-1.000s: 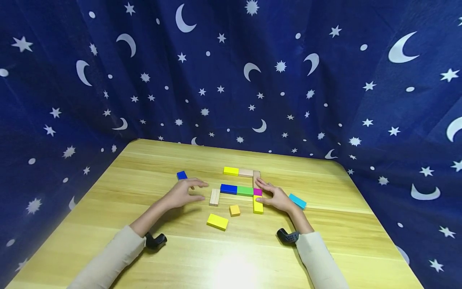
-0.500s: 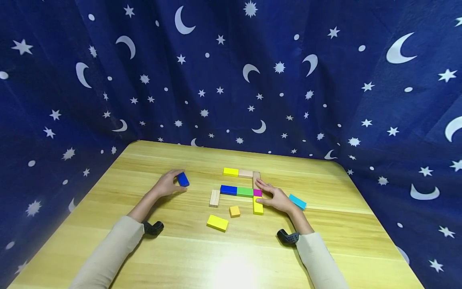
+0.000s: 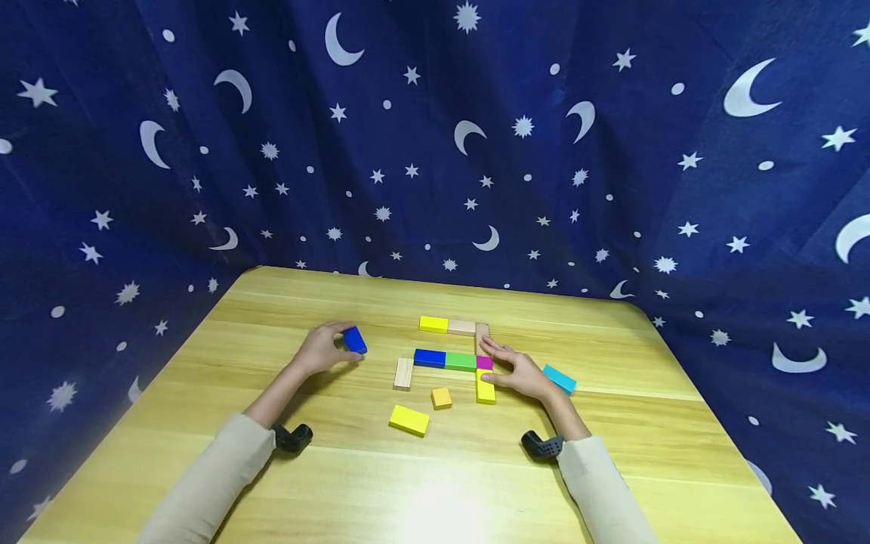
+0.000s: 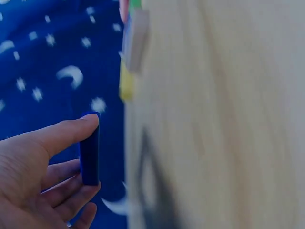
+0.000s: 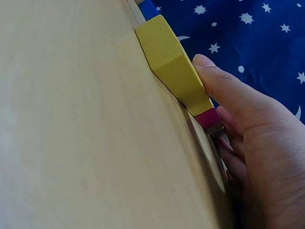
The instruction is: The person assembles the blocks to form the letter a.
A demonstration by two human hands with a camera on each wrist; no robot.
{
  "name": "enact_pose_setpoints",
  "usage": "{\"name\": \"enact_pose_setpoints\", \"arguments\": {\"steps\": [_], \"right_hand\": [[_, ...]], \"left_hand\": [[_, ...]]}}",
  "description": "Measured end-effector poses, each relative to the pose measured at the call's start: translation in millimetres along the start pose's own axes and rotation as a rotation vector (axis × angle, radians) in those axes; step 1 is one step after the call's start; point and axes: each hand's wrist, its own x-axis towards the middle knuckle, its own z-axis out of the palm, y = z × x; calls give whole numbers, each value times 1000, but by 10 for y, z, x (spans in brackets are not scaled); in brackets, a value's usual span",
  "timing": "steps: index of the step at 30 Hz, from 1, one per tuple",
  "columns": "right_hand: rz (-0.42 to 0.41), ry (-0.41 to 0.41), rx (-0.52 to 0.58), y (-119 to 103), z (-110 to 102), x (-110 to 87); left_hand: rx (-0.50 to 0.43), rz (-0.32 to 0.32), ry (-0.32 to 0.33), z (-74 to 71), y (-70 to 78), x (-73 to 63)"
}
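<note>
My left hand (image 3: 321, 347) pinches a blue block (image 3: 354, 340) between thumb and fingers. In the left wrist view the blue block (image 4: 89, 150) is held up on edge, off the tabletop. My right hand (image 3: 519, 373) rests at the right end of a block arrangement, fingers extended. Its thumb (image 5: 228, 83) lies along the yellow block (image 5: 178, 67), and its other fingers reach past the magenta block (image 5: 208, 118). From the magenta piece a row runs left: a green block (image 3: 461, 362), then another blue block (image 3: 430, 358). A plain wooden block (image 3: 403, 374) stands off that row's left end.
Behind the row lie a yellow block (image 3: 433, 324) and pale wooden block (image 3: 462, 327), joined to an upright wooden one (image 3: 482, 337). Loose on the table (image 3: 326, 483) are an orange block (image 3: 441, 398), a larger yellow block (image 3: 409, 420) and a light-blue block (image 3: 559, 379).
My left hand moved left from beside the plain wooden block, took hold of the blue block and has shifted it slightly right. My right hand has stayed in place.
</note>
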Motion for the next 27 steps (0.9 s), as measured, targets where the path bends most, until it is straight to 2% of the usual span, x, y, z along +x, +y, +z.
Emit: {"name": "enact_pose_setpoints", "arguments": {"steps": [4, 7, 9, 11, 14, 17, 21, 24, 27], "right_hand": [[-4, 3, 4, -8, -1, -3], [-11, 5, 1, -2, -5, -2], [-19, 6, 1, 4, -5, 0], [-19, 5, -1, 10, -1, 4], [-21, 3, -4, 33, 2, 7], [-23, 5, -9, 57, 6, 4], [-20, 10, -17, 60, 15, -1], [-12, 8, -21, 38, 11, -5], [-16, 10, -29, 15, -5, -8]], "left_hand": [[-36, 39, 1, 25, 328, -53], [-64, 101, -21, 95, 662, -132], [-74, 154, -58, 175, 889, -210], [-78, 214, -124, 266, 1098, -297], [-39, 311, -219, 432, 1322, -402], [18, 393, -301, 615, 1444, -456], [76, 472, -395, 832, 1505, -497], [94, 505, -431, 934, 1521, -516], [104, 527, -437, 986, 1539, -525]]}}
